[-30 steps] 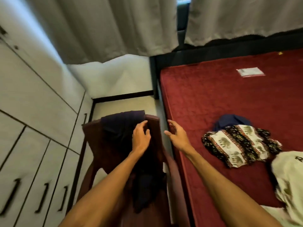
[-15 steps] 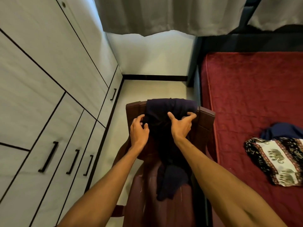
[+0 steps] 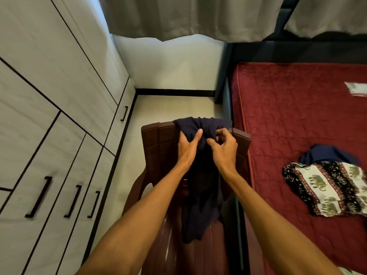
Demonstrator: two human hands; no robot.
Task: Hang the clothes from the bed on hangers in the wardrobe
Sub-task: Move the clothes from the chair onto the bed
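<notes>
Both hands have drawn together at frame centre: the left hand [image 3: 187, 148] grips and the right hand [image 3: 225, 148] pinches the soft dark navy garment [image 3: 200, 125], bunching it atop the back of the glossy maroon plastic chair [image 3: 156, 139]. Likely lift-off next; an elephant-print cloth [image 3: 325, 185] waits on the quilted red bed [image 3: 288, 116], lower right.

- A home bedroom.
- Bed [image 3: 297, 116] with a red quilted cover, clothes [image 3: 327, 185] lying on it.
- White wardrobe [image 3: 49, 116] with black handles.
- Curtains [image 3: 168, 16] above.
</notes>
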